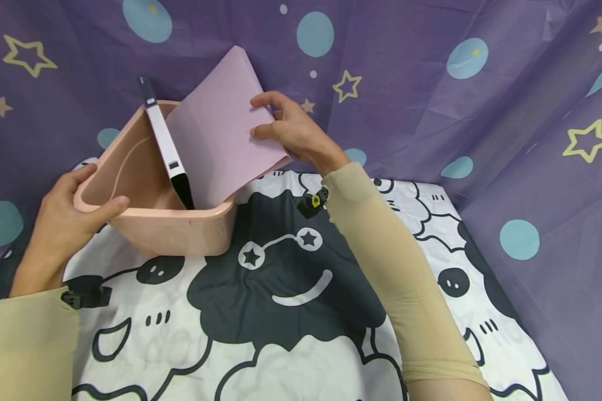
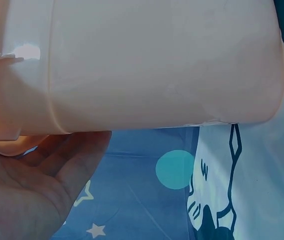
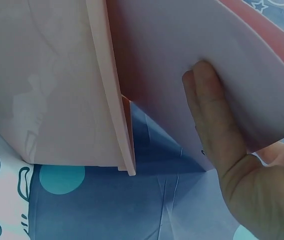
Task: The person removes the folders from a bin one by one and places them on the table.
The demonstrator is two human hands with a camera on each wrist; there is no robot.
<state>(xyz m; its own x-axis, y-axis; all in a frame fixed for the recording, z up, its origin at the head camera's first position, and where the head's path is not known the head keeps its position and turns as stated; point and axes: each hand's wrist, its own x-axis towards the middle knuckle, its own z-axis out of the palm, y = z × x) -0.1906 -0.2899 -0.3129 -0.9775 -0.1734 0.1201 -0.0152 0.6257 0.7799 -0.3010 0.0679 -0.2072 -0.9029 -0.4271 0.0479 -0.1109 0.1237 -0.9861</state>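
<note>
So there's a pink bin over on the left end of the sheep-print cloth, opening up towards the head cam. The left hand has it by the rim: thumb hooked over the near edge, the other fingers round the left side. From the left wrist you can see those fingers tucked against the outside, right by the lip.

The right hand is pinching a pink folder near its right edge, with fingers on both faces. In the right wrist view two of them lie pretty much straight along one face, and a redder layer peeks out at the top edge. The folder leans at a slant, lower left part down inside the bin, the rest poking out above and past the right side of the rim.

Also in the bin, just left of the folder: a slim black-and-white binder, I think, standing tilted with its dark top end above the back rim. Can't tell how far down it goes, and neither hand is on it.

Both arms have tan sleeves with small black gadgets at the wrists. Behind it all hangs a purple curtain with stars and blue dots
</note>
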